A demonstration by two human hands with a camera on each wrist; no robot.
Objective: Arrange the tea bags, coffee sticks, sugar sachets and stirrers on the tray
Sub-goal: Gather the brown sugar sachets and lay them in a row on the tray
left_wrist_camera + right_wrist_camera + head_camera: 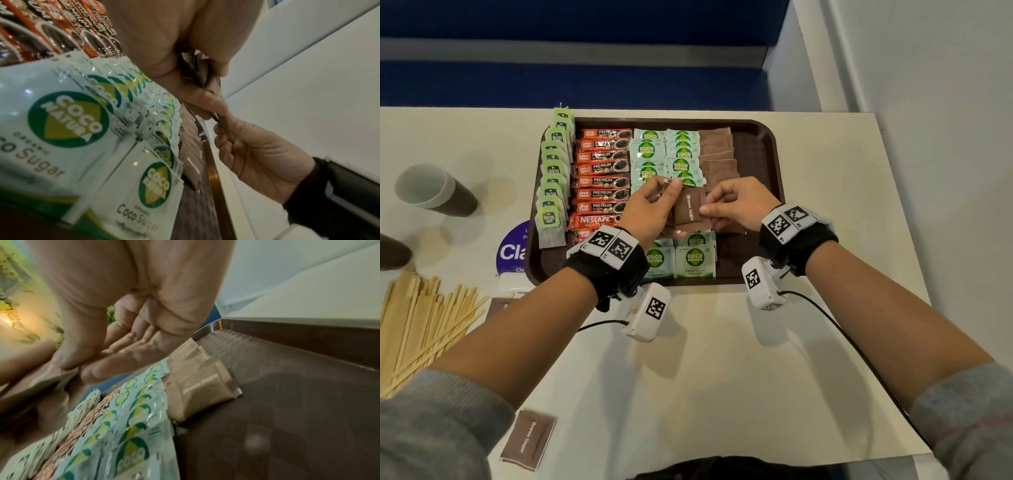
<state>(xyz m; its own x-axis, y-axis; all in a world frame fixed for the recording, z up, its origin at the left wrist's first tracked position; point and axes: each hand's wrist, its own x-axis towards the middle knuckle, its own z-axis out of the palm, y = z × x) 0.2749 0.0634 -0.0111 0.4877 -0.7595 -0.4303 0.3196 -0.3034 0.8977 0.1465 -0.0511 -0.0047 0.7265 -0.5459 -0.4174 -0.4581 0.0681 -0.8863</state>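
Brown sugar sachet (528, 434) lies alone at lower left on the table (688, 377). At centre, left hand (650, 212) grips a sheaf of brown sachets (690, 211) above the tray (763, 154); right hand (739, 205) pinches its edge. Beyond, upper centre, coffee sticks (602, 168) and coco sugar sachets (664, 154) lie in rows.

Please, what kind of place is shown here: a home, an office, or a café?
Probably an office pantry or café drinks station, though I cannot be sure. A brown serving tray holds rows of coffee sticks and sugar sachets, with a paper cup and wooden stirrers beside it.
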